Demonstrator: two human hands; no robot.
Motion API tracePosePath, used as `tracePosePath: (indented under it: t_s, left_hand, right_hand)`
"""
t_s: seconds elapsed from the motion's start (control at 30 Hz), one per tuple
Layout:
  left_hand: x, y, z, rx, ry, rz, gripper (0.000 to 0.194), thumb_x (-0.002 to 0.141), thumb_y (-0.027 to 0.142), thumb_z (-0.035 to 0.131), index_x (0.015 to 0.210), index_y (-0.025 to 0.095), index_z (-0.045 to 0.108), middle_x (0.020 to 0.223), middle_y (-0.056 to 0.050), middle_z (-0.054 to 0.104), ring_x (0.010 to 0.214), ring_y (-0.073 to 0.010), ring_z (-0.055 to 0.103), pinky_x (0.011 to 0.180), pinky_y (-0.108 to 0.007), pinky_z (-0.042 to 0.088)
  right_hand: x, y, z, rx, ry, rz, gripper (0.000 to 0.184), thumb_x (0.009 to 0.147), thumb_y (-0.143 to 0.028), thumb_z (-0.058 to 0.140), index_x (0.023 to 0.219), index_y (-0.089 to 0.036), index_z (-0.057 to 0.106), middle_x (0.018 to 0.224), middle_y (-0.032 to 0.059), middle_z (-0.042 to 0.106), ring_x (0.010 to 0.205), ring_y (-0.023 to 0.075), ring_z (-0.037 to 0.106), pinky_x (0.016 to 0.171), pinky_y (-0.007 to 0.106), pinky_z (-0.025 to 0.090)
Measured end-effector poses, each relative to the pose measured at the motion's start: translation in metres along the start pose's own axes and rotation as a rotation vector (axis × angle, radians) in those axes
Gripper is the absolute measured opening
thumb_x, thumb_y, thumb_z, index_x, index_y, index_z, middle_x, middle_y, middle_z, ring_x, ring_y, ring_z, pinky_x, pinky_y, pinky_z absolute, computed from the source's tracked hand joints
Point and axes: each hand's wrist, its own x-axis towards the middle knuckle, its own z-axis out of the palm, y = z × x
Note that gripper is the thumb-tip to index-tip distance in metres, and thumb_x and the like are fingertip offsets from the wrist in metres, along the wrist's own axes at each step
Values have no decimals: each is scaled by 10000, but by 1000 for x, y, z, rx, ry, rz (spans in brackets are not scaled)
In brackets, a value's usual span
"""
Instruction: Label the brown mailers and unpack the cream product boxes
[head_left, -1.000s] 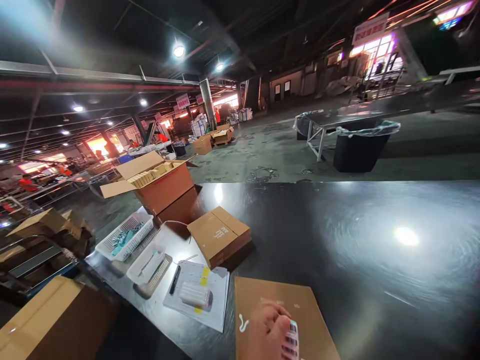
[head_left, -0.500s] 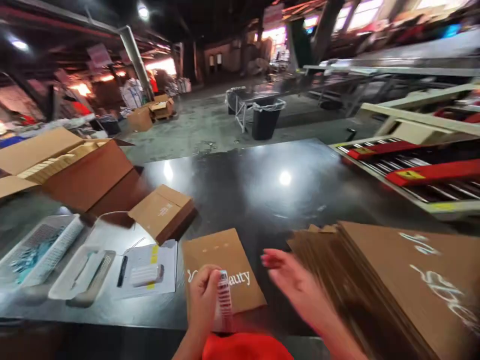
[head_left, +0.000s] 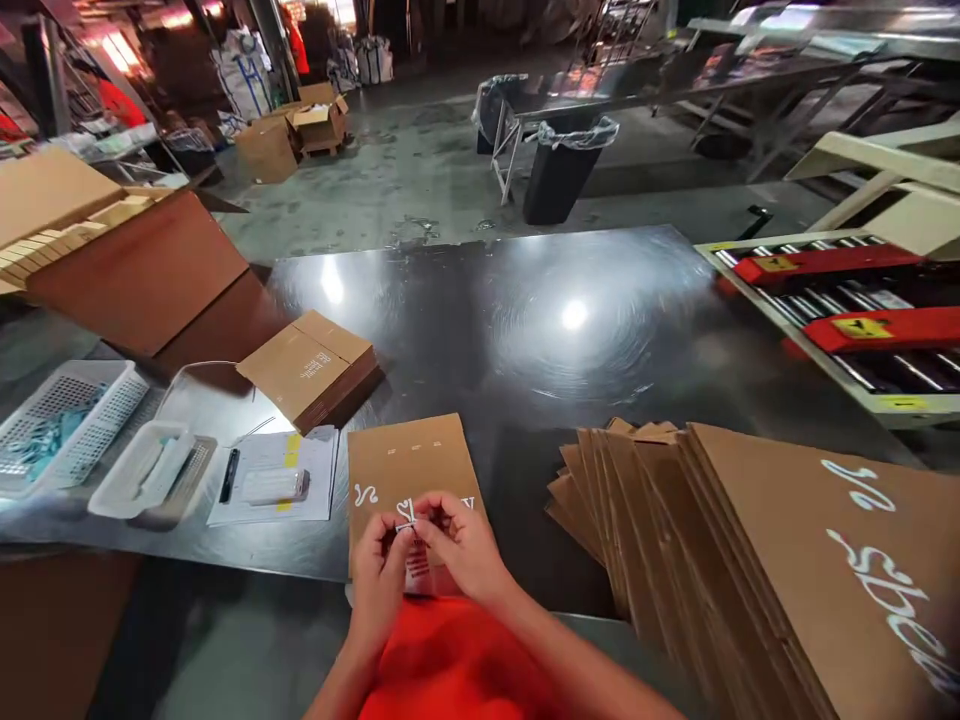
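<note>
A white strip of labels (head_left: 418, 568) with dark reddish printed bars hangs upright in front of me. My left hand (head_left: 379, 570) pinches its upper end between thumb and finger. My right hand (head_left: 466, 550) is closed at the same end, thumb and fingertips meeting the left ones; whether it grips the strip or a single label is too small to tell. Just beyond and under both hands, a flat brown cardboard box (head_left: 412, 455) with white lettering lies on the dark metal table (head_left: 450, 340); the hands hide part of the lettering.
Flattened cartons (head_left: 720, 560) lean in a stack at right. A small closed box (head_left: 311, 365), papers (head_left: 322, 470) with a pen, a white tray (head_left: 142, 470), a white basket (head_left: 112, 420) and a large open carton (head_left: 165, 270) stand left. A roller conveyor (head_left: 847, 300) borders the far right.
My right hand has come in from the right to meet the left hand at the strip's top. The view has tilted down.
</note>
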Motion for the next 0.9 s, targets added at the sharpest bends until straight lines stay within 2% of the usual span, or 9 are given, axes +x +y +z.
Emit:
tracePosePath:
  t_s: [0.13, 0.23, 0.3, 0.4, 0.5, 0.6, 0.7, 0.9]
  left_hand:
    - [3, -11, 5, 128, 65, -8, 451, 803, 648, 563, 689, 213, 553, 642, 2, 533, 631, -168, 480, 611, -277, 383]
    - [8, -19, 10, 183, 98, -38, 541, 759, 728, 549, 571, 230, 454, 555, 18, 447, 575, -152, 407, 563, -280, 325]
    - [14, -29, 12, 163, 112, -106, 604, 694, 781, 575, 513, 234, 394, 522, 29, 388, 560, -138, 356, 546, -280, 287]
    - [28, -56, 12, 79, 109, -251, 667, 556, 833, 645, 469, 233, 364, 507, 39, 346, 555, -122, 325, 532, -275, 269]
    - [44, -91, 5, 22, 87, -367, 667, 484, 854, 659, 471, 219, 456, 500, 22, 420, 545, -135, 397, 526, -278, 313]
    - [59, -121, -6, -49, 66, -477, 711, 447, 851, 674, 612, 161, 635, 584, -36, 584, 584, -175, 518, 562, -298, 399]
    - [67, -140, -14, -134, 48, -579, 781, 428, 857, 680, 737, 140, 677, 621, -53, 630, 580, -194, 572, 570, -321, 449]
    - [70, -159, -13, -204, 42, -680, 703, 446, 826, 725, 679, 175, 595, 557, -14, 594, 512, -164, 548, 516, -306, 457]
  right_hand:
    - [3, 12, 3, 36, -22, 45, 369, 731, -534, 735, 826, -201, 609, 751, -2, 591, 711, 153, 543, 688, 294, 459]
    - [9, 25, 1, -4, 5, 23, 322, 762, -506, 704, 796, -200, 610, 723, -6, 595, 676, 143, 532, 655, 281, 449]
    - [24, 36, -8, -88, 86, -19, 279, 803, -477, 651, 797, -198, 627, 750, 10, 625, 698, 153, 554, 663, 280, 456]
    - [65, 60, -38, -342, 301, -10, 243, 829, -424, 581, 790, -194, 648, 817, 40, 665, 758, 174, 591, 713, 289, 473]
    - [112, 88, -75, -548, 429, 110, 190, 789, -340, 573, 694, -189, 639, 745, 42, 649, 774, 192, 595, 741, 297, 470]
    - [143, 112, -100, -627, 447, 202, 180, 759, -269, 572, 601, -192, 613, 643, 22, 611, 778, 195, 586, 735, 286, 454]
    - [158, 127, -108, -708, 459, 258, 164, 767, -213, 567, 627, -182, 646, 701, 34, 642, 853, 198, 591, 780, 280, 441]
    - [168, 139, -106, -829, 446, 349, 172, 825, -225, 594, 712, -177, 714, 777, 50, 655, 891, 198, 595, 781, 267, 434]
